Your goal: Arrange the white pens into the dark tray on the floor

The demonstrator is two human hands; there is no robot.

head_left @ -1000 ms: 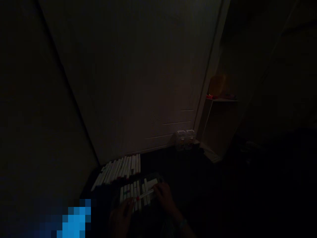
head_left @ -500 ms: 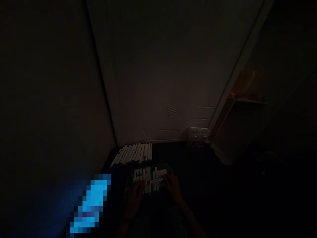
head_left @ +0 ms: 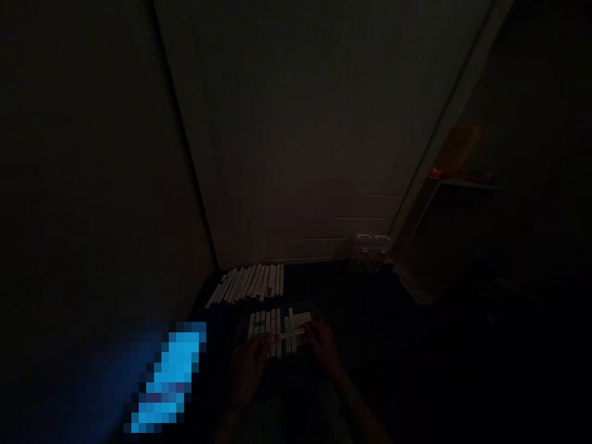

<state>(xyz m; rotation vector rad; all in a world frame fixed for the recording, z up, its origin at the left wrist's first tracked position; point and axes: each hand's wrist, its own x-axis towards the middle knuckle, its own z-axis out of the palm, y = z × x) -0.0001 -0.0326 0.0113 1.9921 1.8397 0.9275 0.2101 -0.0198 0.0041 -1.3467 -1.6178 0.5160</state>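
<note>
A white marker (head_left: 290, 334) with a red band lies nearly level between my two hands, above a clear tray. My left hand (head_left: 251, 361) pinches its left end, near the red band. At the right end the fingers of my right hand (head_left: 322, 343) close on it. Beneath it, the clear tray (head_left: 311, 306) contains several white markers (head_left: 272, 316) side by side, some with coloured bands. A pale card-like piece (head_left: 303, 318) shows at the tray's right. The dim light blurs the fingertips.
Beyond the tray, several more white markers (head_left: 252, 282) lie in a slanted row by the wall. Two clear containers (head_left: 371, 254) stand at the back right. A pixelated bright blue patch (head_left: 171, 376) is at lower left. Farther right is a shelf (head_left: 467, 184) with items.
The view has shifted very slightly. Both hands keep their hold on the marker, which has hardly moved.
</note>
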